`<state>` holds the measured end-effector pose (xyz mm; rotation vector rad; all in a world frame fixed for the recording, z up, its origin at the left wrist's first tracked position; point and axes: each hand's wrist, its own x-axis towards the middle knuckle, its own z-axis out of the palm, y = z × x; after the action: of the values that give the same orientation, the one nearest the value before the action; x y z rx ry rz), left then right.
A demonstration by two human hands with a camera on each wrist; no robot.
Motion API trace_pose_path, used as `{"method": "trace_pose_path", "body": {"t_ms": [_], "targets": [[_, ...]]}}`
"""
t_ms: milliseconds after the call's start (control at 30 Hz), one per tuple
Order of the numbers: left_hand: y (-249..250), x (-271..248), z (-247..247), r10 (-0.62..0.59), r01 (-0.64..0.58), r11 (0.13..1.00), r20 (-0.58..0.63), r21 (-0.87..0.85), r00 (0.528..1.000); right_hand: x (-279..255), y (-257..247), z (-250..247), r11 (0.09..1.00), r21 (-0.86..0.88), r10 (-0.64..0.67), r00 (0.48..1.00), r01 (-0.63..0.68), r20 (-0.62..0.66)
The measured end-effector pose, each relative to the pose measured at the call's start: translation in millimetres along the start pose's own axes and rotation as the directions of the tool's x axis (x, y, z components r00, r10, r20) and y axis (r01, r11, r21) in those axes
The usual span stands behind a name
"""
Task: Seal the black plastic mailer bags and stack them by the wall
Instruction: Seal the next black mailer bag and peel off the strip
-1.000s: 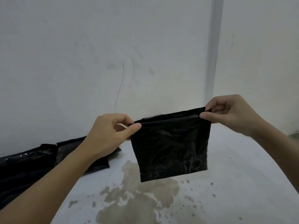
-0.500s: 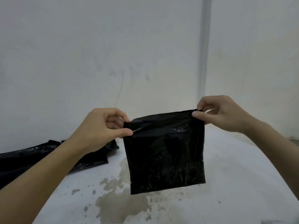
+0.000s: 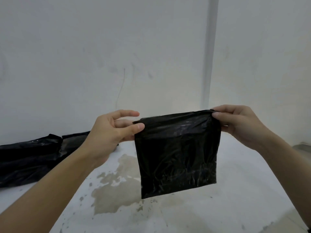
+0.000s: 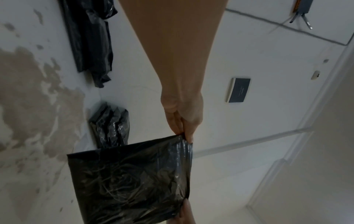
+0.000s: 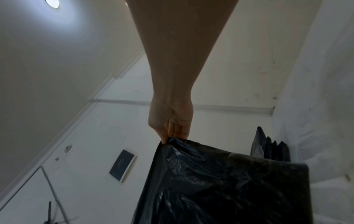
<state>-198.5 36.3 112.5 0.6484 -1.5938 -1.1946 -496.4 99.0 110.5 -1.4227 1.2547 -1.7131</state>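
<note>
Both hands, the left hand (image 3: 116, 130) and right hand (image 3: 235, 121), pinch the top corners of the mailer bag (image 3: 178, 153) held up before the wall (image 3: 101, 47), mid-seal, I'd say; next, press the flap flat.

A bare, unfinished-looking indoor room, perhaps a storage or packing space: plain white walls (image 3: 101, 56), a vertical conduit (image 3: 209, 52), a stained, peeling white tabletop (image 3: 244, 190), black mailer bags (image 3: 30, 157) piled by the wall, a dark wall panel (image 4: 238, 90) and loose cables (image 4: 300, 16).
</note>
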Motion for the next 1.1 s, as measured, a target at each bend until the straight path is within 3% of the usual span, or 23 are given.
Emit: {"method": "trace_pose_path", "body": {"t_ms": [67,167,267,400,467,567,767,900,1000,1100], "targets": [[-7,-4,10,-0.175,0.177,0.980,0.020,-0.096,0.984,-6,0,-13,0.993,0.063,0.097,0.995,-0.097,0.003],[-20,-8,29,-0.389,0.399,0.892,0.086,-0.213,0.917,-9,4,-33,0.958,0.115,0.262,0.965,-0.261,0.009],[-36,-9,44,-0.496,0.508,0.830,0.114,-0.229,0.861,-10,15,-44,0.898,0.125,0.423,0.906,-0.422,0.013],[-63,-10,50,-0.605,0.604,0.777,0.053,-0.175,0.794,-15,38,-45,0.827,0.082,0.560,0.828,-0.557,-0.025],[-77,-11,52,-0.623,0.621,0.775,0.018,-0.122,0.782,-17,57,-44,0.849,-0.028,0.523,0.848,-0.527,-0.081],[-90,-9,54,-0.610,0.607,0.791,-0.027,-0.075,0.792,-21,76,-40,0.925,-0.134,0.339,0.931,-0.356,-0.134],[-103,2,51,-0.562,0.563,0.826,-0.068,0.007,0.825,-22,81,-50,0.977,-0.159,0.143,0.989,-0.145,-0.025],[-109,12,49,-0.539,0.543,0.838,-0.067,0.053,0.840,-13,78,-64,0.988,-0.063,0.151,0.975,-0.142,0.166],[-114,15,50,-0.536,0.538,0.840,-0.051,0.068,0.843,-8,78,-68,0.972,0.100,0.162,0.917,-0.211,0.365],[-119,16,51,-0.549,0.550,0.830,-0.038,0.089,0.835,-5,79,-68,0.947,0.180,0.164,0.883,-0.266,0.439]]}}
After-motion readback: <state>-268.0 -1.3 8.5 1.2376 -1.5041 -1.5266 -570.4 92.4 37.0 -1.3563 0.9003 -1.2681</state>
